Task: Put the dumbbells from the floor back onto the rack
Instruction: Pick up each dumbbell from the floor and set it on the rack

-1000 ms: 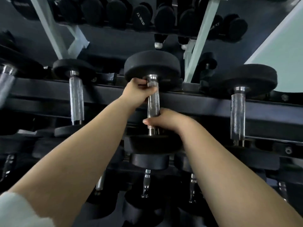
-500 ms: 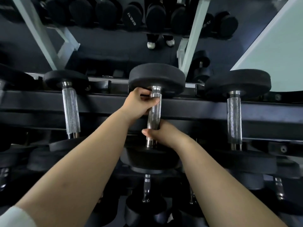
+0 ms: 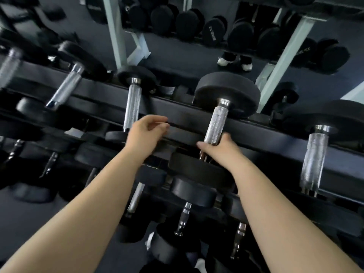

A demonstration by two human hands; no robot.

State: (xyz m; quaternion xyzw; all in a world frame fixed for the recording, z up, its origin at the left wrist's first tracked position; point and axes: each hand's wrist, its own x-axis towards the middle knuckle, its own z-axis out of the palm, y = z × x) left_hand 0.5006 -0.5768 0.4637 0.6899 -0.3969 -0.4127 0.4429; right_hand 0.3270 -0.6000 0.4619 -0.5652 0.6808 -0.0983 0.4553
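Right hand (image 3: 217,149): wrapped round the near end of the dumbbell's handle, thumb lying across the front of the bar, fingers curled behind it. The grasp is closed on the steel, close above the near weight.
Left hand (image 3: 146,132): off the bar, empty, hanging in front of the rail well to the left of the handle. Fingers bent loosely inward, thumb apart from them, a narrow gap between; whether the fingertips touch the rail cannot be told.
Dumbbell (image 3: 215,123): on the rack's top tier, handle crossing the front rail, tilted a little to the right. The far weight sits behind the rail, the near weight hangs in front and below it, partly hidden by the right wrist.
Handle: knurled steel, bare from the right hand up to the collar at the far weight.
Rack (image 3: 183,117): black, with two long rails running from upper left to lower right across the view.
Left neighbour (image 3: 132,107): a smaller dumbbell on the same tier, just beyond the left hand, not touched.
Right neighbour (image 3: 315,152): a larger dumbbell on the same tier, well apart from the right hand.
Lower tier: more dumbbells under the arms, their handles showing between the forearms.
Mirror (image 3: 177,46): behind the rack, showing another row of dumbbells, pale uprights and a pair of white shoes.
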